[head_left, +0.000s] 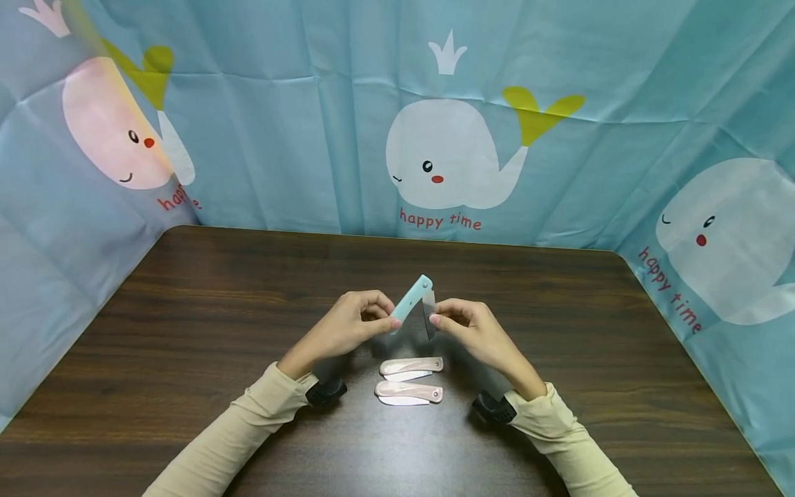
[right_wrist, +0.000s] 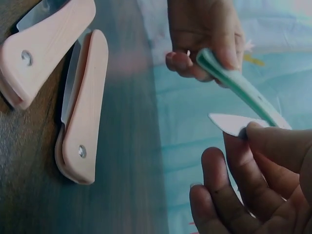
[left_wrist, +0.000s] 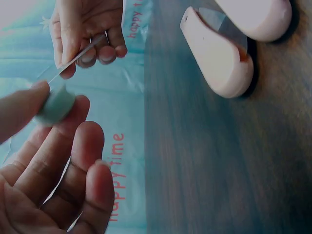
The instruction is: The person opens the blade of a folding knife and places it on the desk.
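Note:
A folding knife with a mint-green handle (head_left: pixel 411 301) is held above the table, its blade (head_left: pixel 429 310) swung partly out at a sharp angle to the handle. My left hand (head_left: pixel 350 322) pinches the free end of the handle between thumb and forefinger. Between thumb and forefinger, my right hand (head_left: pixel 473 328) pinches the flat of the blade; its pointed tip shows past the thumb in the right wrist view. Below both hands lie two pink folding knives, a farther one (head_left: pixel 410 365) and a nearer one (head_left: pixel 406 391), each with its blade partly folded into the handle.
The dark wood-grain table (head_left: pixel 186 345) spreads around the hands. Behind it and along its sides hangs a light blue curtain (head_left: pixel 261 152) printed with whales. Black wrist devices sit at the left cuff (head_left: pixel 292 379) and the right cuff (head_left: pixel 537 407).

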